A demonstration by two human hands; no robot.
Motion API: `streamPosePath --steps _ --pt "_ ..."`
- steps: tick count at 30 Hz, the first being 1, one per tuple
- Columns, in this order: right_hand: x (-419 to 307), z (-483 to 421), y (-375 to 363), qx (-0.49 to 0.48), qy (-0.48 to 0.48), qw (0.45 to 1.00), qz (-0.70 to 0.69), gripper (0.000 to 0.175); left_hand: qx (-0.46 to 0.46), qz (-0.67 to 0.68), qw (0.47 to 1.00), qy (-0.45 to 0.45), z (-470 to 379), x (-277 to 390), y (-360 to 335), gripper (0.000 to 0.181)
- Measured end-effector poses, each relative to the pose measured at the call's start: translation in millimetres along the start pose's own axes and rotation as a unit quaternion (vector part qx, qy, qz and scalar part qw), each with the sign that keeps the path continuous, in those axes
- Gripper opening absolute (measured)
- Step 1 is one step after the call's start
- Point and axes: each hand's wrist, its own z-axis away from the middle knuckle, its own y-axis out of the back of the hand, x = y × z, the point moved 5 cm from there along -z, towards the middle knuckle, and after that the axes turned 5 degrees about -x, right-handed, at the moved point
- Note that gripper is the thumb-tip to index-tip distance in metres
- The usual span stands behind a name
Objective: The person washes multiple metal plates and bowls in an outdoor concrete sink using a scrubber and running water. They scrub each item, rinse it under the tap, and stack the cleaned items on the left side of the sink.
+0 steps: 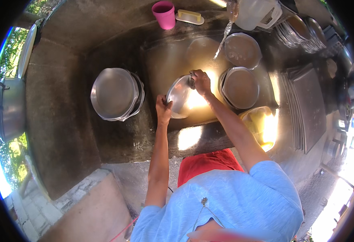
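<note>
My left hand (pixel 164 111) grips the near left rim of a round, shallow metal pan (pixel 177 94), with the thumb on its inner side. The pan is tilted over a wet basin (pixel 162 63). In my right hand (pixel 202 81) is a dark grey scouring pad (pixel 191 81), which touches the pan's far right rim. To the left, several round metal pans (pixel 113 93) sit stacked on a dark ledge. On the right side of the basin stand another stack of round pans (pixel 241 88) and a separate round pan (pixel 242 50).
A stream of water (pixel 224 39) falls at the back. Behind the basin are a pink plastic cup (pixel 165 15), a yellow-handled scrubbing brush (pixel 190 16) and a translucent jug (pixel 255 13). Flat metal sheets (pixel 310 106) lean right; a yellowish container (pixel 257 125) stands nearer. A large pot (pixel 10 109) is far left.
</note>
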Motion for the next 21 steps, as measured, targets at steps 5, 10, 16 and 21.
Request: streamPosePath --steps 5,10,16,21 --pt "23 -14 -5 -0.032 0.080 0.995 -0.058 0.037 -0.032 -0.129 0.991 0.016 -3 -8 -18 0.010" --pt "77 -29 -3 -0.060 -0.163 0.961 -0.216 0.021 0.006 -0.192 0.981 0.013 12 8 -23 0.011" --pt "-21 -11 25 -0.001 0.156 0.985 -0.080 0.010 0.018 -0.216 0.975 0.043 6 41 -45 0.017" --pt "-59 2 34 -0.015 0.186 0.973 -0.135 0.007 0.043 -0.288 0.956 -0.029 -4 54 -57 0.021"
